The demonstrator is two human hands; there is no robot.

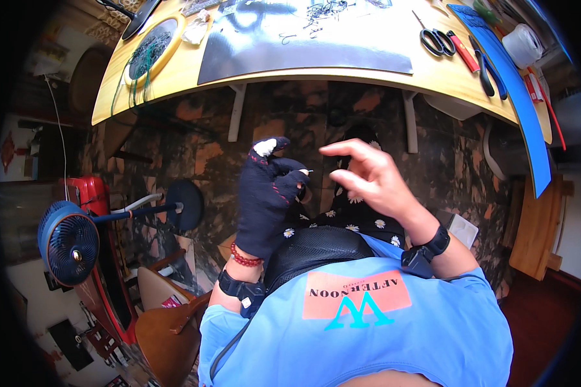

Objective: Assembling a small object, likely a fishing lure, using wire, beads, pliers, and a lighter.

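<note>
The tabletop is stretching across the far side, beyond the person's lap. On the left, a blue fan is facing inward. A shiny black sheet is covering the middle of the tabletop and reaching close to its near edge. At the right end, a blue strip is lying lengthwise and jutting past the near edge. A yellow-rimmed bowl is sitting left of the sheet, holding dark green strands that are trailing over its near rim.

The left hand, in a dark glove, is hovering over the lap, fingers curling toward the thumb. The bare right hand is hovering just beside it, its grip released, thumb and forefinger standing apart.

A white spool is resting right of the strip. Pliers are lying just left of the strip; scissors are lying farther left, with a red tool lying between. Dark bits are scattering over the sheet's far part. A tiny sliver is showing at the left thumb's tip; whether that grip is clasping it, I cannot tell.
</note>
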